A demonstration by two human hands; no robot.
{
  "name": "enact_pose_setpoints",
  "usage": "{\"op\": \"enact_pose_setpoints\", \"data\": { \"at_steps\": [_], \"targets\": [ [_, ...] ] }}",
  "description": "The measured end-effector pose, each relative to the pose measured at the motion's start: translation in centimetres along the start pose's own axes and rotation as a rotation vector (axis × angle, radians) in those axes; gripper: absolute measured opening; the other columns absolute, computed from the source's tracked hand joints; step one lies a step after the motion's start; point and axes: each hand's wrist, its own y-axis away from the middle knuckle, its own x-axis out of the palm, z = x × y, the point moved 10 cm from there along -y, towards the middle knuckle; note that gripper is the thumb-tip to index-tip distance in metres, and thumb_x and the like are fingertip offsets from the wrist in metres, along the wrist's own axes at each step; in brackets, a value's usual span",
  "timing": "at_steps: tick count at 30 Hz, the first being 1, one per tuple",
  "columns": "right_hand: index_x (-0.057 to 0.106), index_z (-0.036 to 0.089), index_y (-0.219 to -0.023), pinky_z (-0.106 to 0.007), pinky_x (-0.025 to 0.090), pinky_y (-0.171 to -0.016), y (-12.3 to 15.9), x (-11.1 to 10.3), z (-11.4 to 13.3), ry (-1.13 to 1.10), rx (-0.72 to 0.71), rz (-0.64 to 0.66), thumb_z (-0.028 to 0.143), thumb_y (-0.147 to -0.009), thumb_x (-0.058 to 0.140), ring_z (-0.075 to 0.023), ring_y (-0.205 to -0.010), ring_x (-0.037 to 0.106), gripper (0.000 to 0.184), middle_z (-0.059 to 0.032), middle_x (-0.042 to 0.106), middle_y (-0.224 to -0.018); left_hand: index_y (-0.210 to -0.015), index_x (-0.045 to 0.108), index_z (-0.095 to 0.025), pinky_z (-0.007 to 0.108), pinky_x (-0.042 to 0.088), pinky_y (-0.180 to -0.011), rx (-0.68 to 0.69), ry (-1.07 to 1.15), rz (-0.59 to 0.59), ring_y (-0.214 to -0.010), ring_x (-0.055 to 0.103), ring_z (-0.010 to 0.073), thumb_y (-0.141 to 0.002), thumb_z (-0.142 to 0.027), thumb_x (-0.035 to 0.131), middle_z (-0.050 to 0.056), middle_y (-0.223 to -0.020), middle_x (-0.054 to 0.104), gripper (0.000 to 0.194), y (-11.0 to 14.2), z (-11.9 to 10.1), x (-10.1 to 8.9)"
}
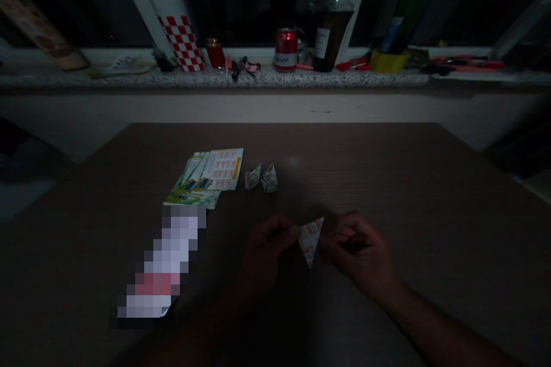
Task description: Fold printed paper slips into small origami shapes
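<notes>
A small folded paper triangle (310, 241), printed with orange and blue marks, is held above the table with one point down. My left hand (269, 249) pinches its left corner between thumb and fingers. At the right edge of the paper, my right hand (364, 249) has thumb and fingertips closed together against it. Two small folded paper pieces, one left (252, 176) and one right (270, 178), stand side by side beyond my left hand. Left of them lies a fanned stack of printed leaflets (224, 169) with green pictures and number grids.
A phone-like slab with a pixelated face (167, 258) lies on the dark wooden table (387, 166), left of my hands. Along the granite windowsill (258, 77) stand a checkered bottle (181, 34), a red can (286, 50), a dark cup (328, 37) and a green bottle (413, 0).
</notes>
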Motion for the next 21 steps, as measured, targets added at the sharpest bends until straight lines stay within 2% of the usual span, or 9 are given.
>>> {"op": "enact_pose_setpoints", "data": {
  "at_steps": [3, 5, 8, 11, 13, 15, 17, 21],
  "targets": [
    [0.066, 0.02, -0.086, -0.021, 0.046, -0.052, -0.1, 0.8, 1.1, 0.171, -0.07, 0.104, 0.015, -0.083, 0.066, -0.0104, -0.054, 0.058, 0.006, 0.0016, 0.064, -0.064, -0.065, 0.054, -0.016, 0.021, 0.038, -0.052, 0.026, 0.024, -0.024, -0.052, 0.049, 0.0096, -0.077, -0.031, 0.068, -0.004, -0.056, 0.054, 0.024, 0.1, -0.2, 0.0],
    [0.068, 0.02, -0.091, -0.023, 0.046, -0.055, -0.2, 1.7, 1.6, 0.197, -0.084, 0.204, 0.016, -0.087, 0.06, -0.0117, -0.058, 0.058, 0.01, 0.0, 0.064, -0.067, -0.066, 0.054, -0.016, 0.021, 0.039, -0.052, 0.052, 0.005, -0.012, -0.052, 0.05, 0.0095, -0.079, -0.033, 0.067, -0.004, -0.057, 0.055, 0.024, 0.3, -0.4, 0.1],
    [0.067, 0.018, -0.08, -0.026, 0.046, -0.06, -0.1, 3.1, 2.4, 0.188, -0.118, 0.332, 0.02, -0.088, 0.056, -0.0141, -0.065, 0.057, 0.014, -0.0018, 0.061, -0.069, -0.071, 0.056, -0.016, 0.02, 0.042, -0.054, 0.081, -0.032, 0.012, -0.055, 0.052, 0.0089, -0.082, -0.033, 0.065, -0.004, -0.06, 0.056, 0.022, 0.4, -0.6, 0.3],
    [0.066, 0.018, -0.082, -0.026, 0.043, -0.058, -0.3, 2.7, 2.3, 0.215, -0.11, 0.277, 0.02, -0.081, 0.065, -0.014, -0.065, 0.052, 0.002, -0.001, 0.057, -0.07, -0.084, 0.062, -0.017, 0.019, 0.045, -0.059, 0.124, -0.076, 0.03, -0.064, 0.058, 0.0101, -0.081, -0.029, 0.068, -0.002, -0.072, 0.063, 0.013, 0.5, -1.3, 0.5],
    [0.064, 0.018, -0.077, -0.024, 0.04, -0.054, -0.4, 2.0, 1.7, 0.181, -0.062, 0.214, 0.021, -0.084, 0.063, -0.0123, -0.06, 0.048, 0.008, 0.0002, 0.053, -0.067, -0.1, 0.065, -0.02, 0.022, 0.049, -0.067, 0.154, -0.161, 0.088, -0.079, 0.063, 0.0139, -0.08, -0.027, 0.068, 0.001, -0.089, 0.069, 0.022, 0.7, -2.0, 1.1],
    [0.063, 0.018, -0.074, -0.023, 0.036, -0.048, -0.4, 1.6, 0.9, 0.103, 0.005, 0.19, 0.025, -0.089, 0.057, -0.0103, -0.054, 0.043, 0.017, 0.0019, 0.049, -0.062, -0.111, 0.064, -0.022, 0.027, 0.051, -0.077, 0.179, -0.313, 0.17, -0.089, 0.065, 0.0179, -0.079, -0.026, 0.069, 0.004, -0.099, 0.071, 0.033, 0.9, -2.6, 1.9],
    [0.064, 0.018, -0.078, -0.022, 0.032, -0.045, -0.3, 1.6, 0.4, 0.058, 0.046, 0.209, 0.028, -0.091, 0.054, -0.0094, -0.05, 0.04, 0.019, 0.0032, 0.047, -0.058, -0.116, 0.064, -0.024, 0.031, 0.051, -0.083, 0.218, -0.543, 0.176, -0.092, 0.065, 0.02, -0.076, -0.026, 0.072, 0.004, -0.104, 0.072, 0.041, 1.0, -3.2, 2.0],
    [0.065, 0.017, -0.077, -0.025, 0.035, -0.052, -0.2, 1.9, 0.4, 0.175, 0.003, 0.262, 0.03, -0.09, 0.055, -0.0123, -0.059, 0.046, 0.02, 0.0003, 0.05, -0.064, -0.119, 0.064, -0.024, 0.032, 0.05, -0.087, 0.288, -0.863, 0.174, -0.096, 0.066, 0.0214, -0.077, -0.024, 0.07, 0.002, -0.11, 0.072, 0.043, 1.0, -4.0, 2.1]
  ]
}}
